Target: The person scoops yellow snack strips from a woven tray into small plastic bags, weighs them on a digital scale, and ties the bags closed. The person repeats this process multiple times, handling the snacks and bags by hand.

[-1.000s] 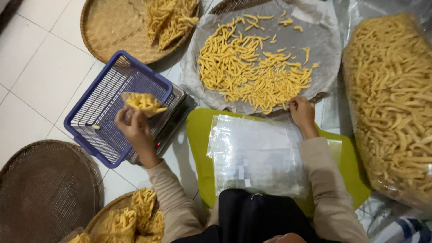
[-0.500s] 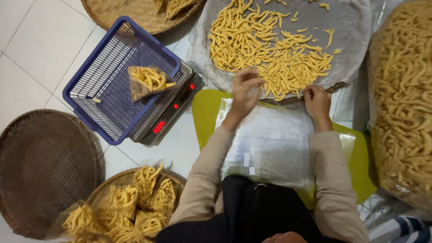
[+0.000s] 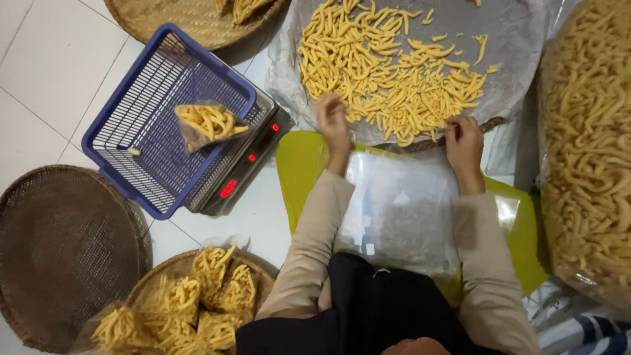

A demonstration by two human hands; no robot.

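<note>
Seen from above, both hands at the near edge of the crinkled clear plastic sheet (image 3: pixel 526 39) spread on the floor, where a loose heap of yellow snack sticks (image 3: pixel 388 66) lies. Left hand (image 3: pixel 332 121) at the heap's near-left fringe, fingers curled down among the sticks; grip blurred, so cannot tell whether closed on any or merely raking. Right hand (image 3: pixel 463 141) at the near-right edge of the sheet, fingers bent onto the plastic rim beside a few stray sticks; cannot tell whether pinching the sheet or resting on it. Just below the wrists, a stack of empty clear bags (image 3: pixel 401 217) on a lime-green tray (image 3: pixel 299 164). Off to the left, a blue mesh basket (image 3: pixel 131 131) on a digital scale (image 3: pixel 246 167), with one filled bag of sticks (image 3: pixel 207 125) standing in it. More filled bags (image 3: pixel 190 302) piled on a woven tray at the near-left; a dark round sieve (image 3: pixel 62 250) further left; a big clear sack of sticks (image 3: pixel 585 138) along the right. Sticks probably light, dry, stiff and brittle, prone to snapping under a squeeze: best scooped in a loose cupped handful rather than clenched. Bags thin, slippery and limp, best taken by the open mouth edge.
</note>
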